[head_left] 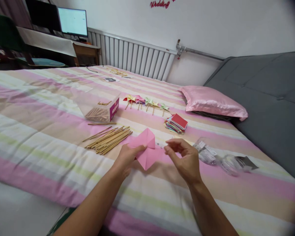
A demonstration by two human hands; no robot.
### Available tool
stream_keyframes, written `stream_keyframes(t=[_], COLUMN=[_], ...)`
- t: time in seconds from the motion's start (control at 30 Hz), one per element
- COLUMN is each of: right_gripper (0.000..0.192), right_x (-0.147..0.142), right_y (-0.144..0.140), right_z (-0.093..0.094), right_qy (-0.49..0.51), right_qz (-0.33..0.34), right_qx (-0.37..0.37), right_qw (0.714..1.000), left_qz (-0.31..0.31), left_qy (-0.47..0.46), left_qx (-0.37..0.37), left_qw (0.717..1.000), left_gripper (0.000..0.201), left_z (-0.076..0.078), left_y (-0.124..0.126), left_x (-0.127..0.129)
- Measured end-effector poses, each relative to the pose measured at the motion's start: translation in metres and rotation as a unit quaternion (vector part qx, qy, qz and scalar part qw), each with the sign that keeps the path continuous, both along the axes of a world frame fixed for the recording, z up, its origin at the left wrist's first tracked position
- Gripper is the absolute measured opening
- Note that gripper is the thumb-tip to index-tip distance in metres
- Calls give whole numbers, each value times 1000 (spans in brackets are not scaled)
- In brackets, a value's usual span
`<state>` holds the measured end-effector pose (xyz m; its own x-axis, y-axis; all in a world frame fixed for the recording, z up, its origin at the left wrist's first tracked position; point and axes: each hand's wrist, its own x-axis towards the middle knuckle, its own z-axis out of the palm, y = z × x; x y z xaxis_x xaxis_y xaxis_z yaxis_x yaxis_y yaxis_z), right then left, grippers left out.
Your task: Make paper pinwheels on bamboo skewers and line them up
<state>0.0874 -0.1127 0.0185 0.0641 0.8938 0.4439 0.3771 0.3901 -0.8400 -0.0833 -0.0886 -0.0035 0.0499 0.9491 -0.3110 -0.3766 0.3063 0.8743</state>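
My left hand point(130, 156) pinches a pink paper pinwheel point(147, 160) near its middle, thumb on top, above the bed. To the right of the paper, my right hand point(184, 158) is closed in a pinch; whatever sits between thumb and fingertip is too small to make out. Just left of my left hand lies a loose bundle of thin wooden sticks point(110, 140). Behind the hands is a stack of coloured paper squares point(177, 122), red on top. Several finished pinwheels on sticks point(148, 102) lie in a row farther back.
A clear plastic box point(100, 111) with a purple label holds more sticks at the left. Clear plastic packs point(207, 152) lie right of my right hand. A pink pillow point(212, 101) rests by the grey headboard point(265, 88). A radiator point(132, 54) and monitor point(73, 21) stand behind.
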Motion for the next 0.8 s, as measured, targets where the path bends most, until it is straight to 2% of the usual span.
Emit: stream_keyframes(t=[0.07, 0.13, 0.2, 0.3, 0.43, 0.67, 0.8], right_gripper=[9, 17, 26, 32, 26, 13, 12], right_x=[-1, -1, -2, -2, -2, -3, -8], right_y=[-5, -8, -7, -2, 5, 8, 8], right_z=[3, 3, 1, -4, -13, -17, -18], right_qy=[-57, -104, -126, -124, -111, -56, 9], right_qz=[90, 169, 204, 212, 198, 182, 158], right_qx=[-33, -70, -87, -85, -65, -70, -104], right_qw=[994, 978, 967, 966, 972, 979, 982], left_qz=[13, 16, 15, 10, -7, -41, -28], left_qy=[-31, -67, -99, -126, -132, -129, -110], left_qx=[-11, -17, -29, -59, -79, -52, -16], left_qw=[999, 997, 995, 990, 988, 990, 993], left_gripper=[31, 26, 23, 17, 20, 22, 24], left_z=[0, 0, 1, 4, 7, 5, 4], left_y=[3, 6, 8, 8, 5, 2, -1], left_x=[-2, -5, -6, -6, -4, -2, 0])
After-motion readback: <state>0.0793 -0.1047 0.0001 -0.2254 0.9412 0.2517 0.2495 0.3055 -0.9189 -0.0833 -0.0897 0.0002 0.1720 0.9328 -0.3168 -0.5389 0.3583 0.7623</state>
